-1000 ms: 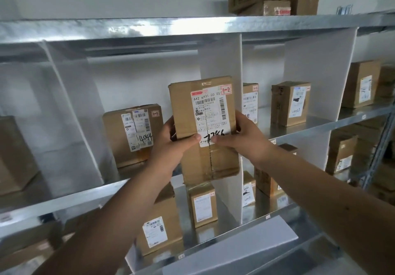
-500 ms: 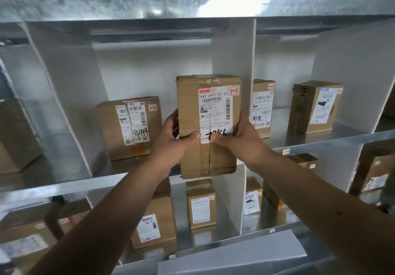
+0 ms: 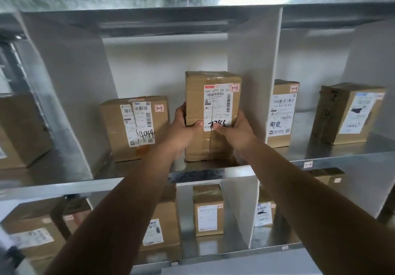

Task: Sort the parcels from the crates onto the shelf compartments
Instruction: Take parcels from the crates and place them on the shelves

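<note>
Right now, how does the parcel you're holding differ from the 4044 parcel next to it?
The held parcel stands taller and narrower; the 4044 parcel is squatter. The left hand and right hand grip the held parcel; the 4044 parcel is untouched. The held parcel bears one label, the 4044 parcel two. Both are brown cardboard with a 1-2 sticker.

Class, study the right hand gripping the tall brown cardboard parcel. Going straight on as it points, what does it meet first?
Probably the white back wall of the compartment, with the tall brown cardboard parcel pushed ahead of the right hand. The white divider panel stands close beside it. Depth is unclear.
</note>
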